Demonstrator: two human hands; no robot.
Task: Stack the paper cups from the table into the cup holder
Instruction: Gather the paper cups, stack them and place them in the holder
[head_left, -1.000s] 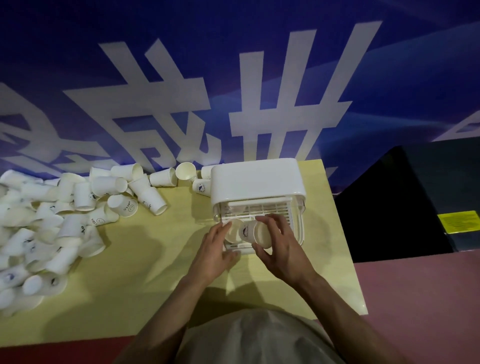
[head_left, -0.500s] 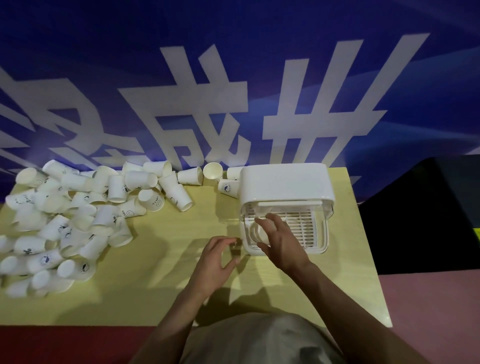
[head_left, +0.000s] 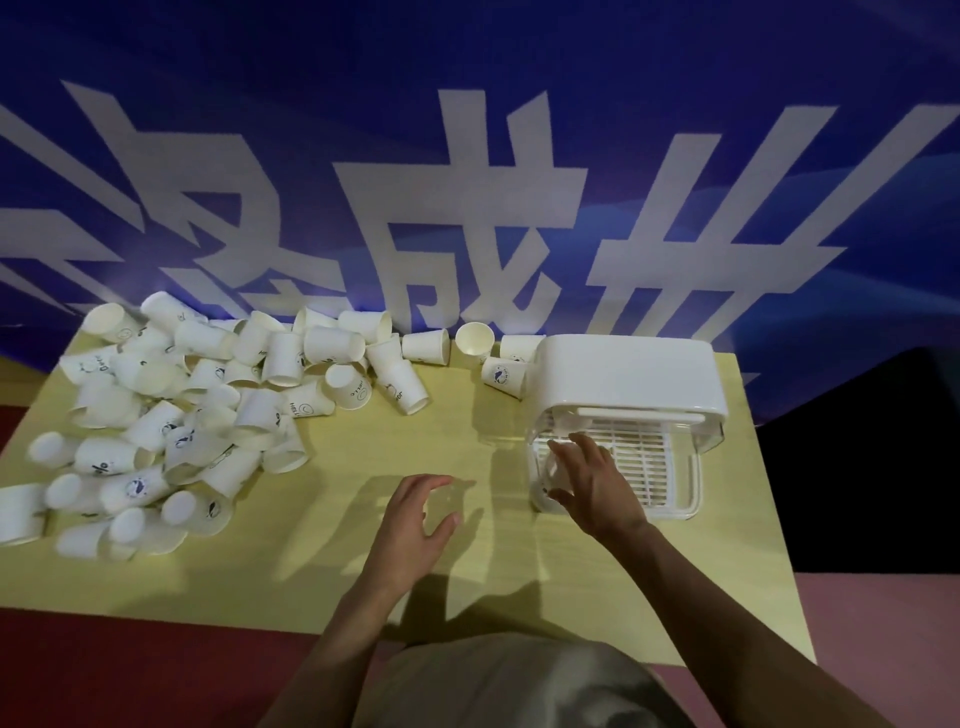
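- Cups everywhere: a big messy pile of white paper cups (head_left: 197, 415) covers the left half of the yellow desk (head_left: 337, 545), most lying on their sides, some with little printed logos and one reading "HELLO".
- A few stragglers sit apart from the pile near the back edge, including one open-mouthed cup (head_left: 474, 339) and one logo cup (head_left: 503, 376) touching the left side of the cup holder.
- That cup holder (head_left: 628, 374) is a white plastic box at the right end of the desk, with a solid lid on top and a clear front over a slatted tray.
- Right hand (head_left: 597, 480) is reaching into the holder's left front, fingers spread and lightly bent against the pale rims of cups sitting in there. Can't really tell whether it's gripping one or just touching.
- Left hand (head_left: 415, 525) hovers above bare desk between the pile and the holder, fingers loosely curved with the thumb out, holding nothing.
- Behind it all hangs a blue banner (head_left: 467, 156) with big white characters.
- Bottom of frame shows the person's grey top (head_left: 519, 686).
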